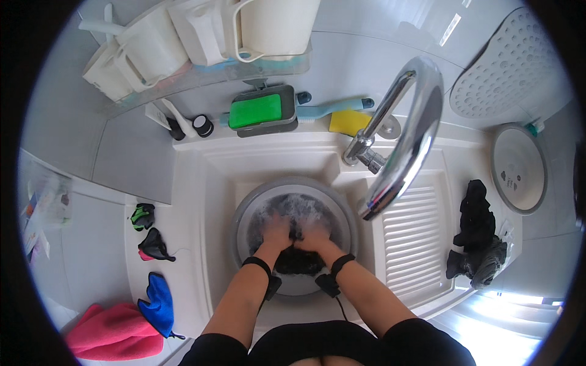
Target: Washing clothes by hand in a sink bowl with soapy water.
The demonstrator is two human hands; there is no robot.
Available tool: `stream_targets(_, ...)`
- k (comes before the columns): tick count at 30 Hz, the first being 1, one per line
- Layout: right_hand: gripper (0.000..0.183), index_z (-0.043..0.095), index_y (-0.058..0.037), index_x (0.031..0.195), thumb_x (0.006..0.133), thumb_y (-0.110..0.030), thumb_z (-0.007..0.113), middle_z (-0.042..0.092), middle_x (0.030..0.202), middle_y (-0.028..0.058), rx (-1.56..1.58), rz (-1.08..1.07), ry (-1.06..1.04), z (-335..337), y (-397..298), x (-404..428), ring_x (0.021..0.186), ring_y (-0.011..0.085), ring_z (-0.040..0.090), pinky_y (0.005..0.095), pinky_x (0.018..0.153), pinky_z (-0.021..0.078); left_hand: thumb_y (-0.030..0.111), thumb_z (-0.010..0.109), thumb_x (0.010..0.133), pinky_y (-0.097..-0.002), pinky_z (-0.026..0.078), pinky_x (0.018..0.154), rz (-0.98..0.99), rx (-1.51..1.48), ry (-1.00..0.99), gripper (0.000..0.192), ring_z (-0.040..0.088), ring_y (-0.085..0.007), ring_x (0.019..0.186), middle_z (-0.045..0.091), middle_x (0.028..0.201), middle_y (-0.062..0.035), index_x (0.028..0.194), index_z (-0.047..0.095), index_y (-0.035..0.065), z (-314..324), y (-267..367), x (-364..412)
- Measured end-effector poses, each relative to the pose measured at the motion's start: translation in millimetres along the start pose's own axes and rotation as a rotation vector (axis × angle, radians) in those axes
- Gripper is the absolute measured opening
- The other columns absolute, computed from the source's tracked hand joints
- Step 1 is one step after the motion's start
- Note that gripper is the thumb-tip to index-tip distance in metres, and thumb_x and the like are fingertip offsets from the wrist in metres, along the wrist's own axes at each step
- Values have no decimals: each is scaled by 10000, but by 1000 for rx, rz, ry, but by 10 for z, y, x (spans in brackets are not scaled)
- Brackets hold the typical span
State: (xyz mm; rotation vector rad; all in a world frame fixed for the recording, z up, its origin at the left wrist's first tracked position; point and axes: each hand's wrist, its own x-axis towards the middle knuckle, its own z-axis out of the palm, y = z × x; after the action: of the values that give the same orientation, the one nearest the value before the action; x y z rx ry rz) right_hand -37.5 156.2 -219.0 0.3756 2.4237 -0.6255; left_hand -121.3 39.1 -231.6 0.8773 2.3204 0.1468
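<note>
Both hands are in a round grey-rimmed basin of soapy water, which stands in a white laundry sink. My left hand is blurred and partly under the suds, at the left of a dark wet cloth. My right hand is close beside it, also blurred, over the upper right of that cloth. Both hands touch the cloth's upper part. Foam and water hide the fingers, so their hold is not clear. A black strap with a small black device circles each wrist.
A chrome faucet arches over the right side, above a ribbed washboard. Dark clothes and another basin are at right. Green soap, a brush and a yellow sponge line the back; cloths lie left.
</note>
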Motion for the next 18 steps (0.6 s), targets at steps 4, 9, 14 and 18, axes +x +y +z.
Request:
stream_targets(4, 700, 430, -48, 1305, 735, -365, 685, 503, 1277, 215, 498, -9, 254, 100, 336, 185, 1123, 390, 512, 411, 938, 426, 255, 738, 659, -480, 376, 995, 14, 64, 74, 547, 413, -335, 1241, 476, 1297, -177, 1147, 586, 63, -289, 8, -138)
stream_targets(9, 470, 560, 1, 1140, 759, -247, 682, 612, 1057, 125, 934, 233, 380, 494, 555, 319, 933, 246, 584, 314, 811, 467, 199, 697, 653, -449, 432, 926, 67, -224, -126, 460, 551, -344, 1078, 622, 1061, -170, 1098, 622, 113, -321, -148, -316)
stream_targets(14, 144, 657, 1, 818, 803, -129, 595, 626, 757, 45, 1245, 136, 409, -41, 444, -203, 714, 134, 567, 257, 666, 441, 215, 667, 674, -430, 456, 871, 150, -127, -64, 365, 570, -358, 1026, 614, 1056, -185, 1006, 638, 67, -268, -599, -556)
stream_targets(18, 124, 665, -48, 739, 790, -138, 597, 634, 684, 81, 1098, 164, 670, -150, 564, -356, 645, 209, 594, 321, 651, 463, 298, 708, 698, -433, 421, 916, 44, -495, 150, 321, 495, -385, 1090, 531, 1133, -203, 850, 628, 27, -329, -615, -660)
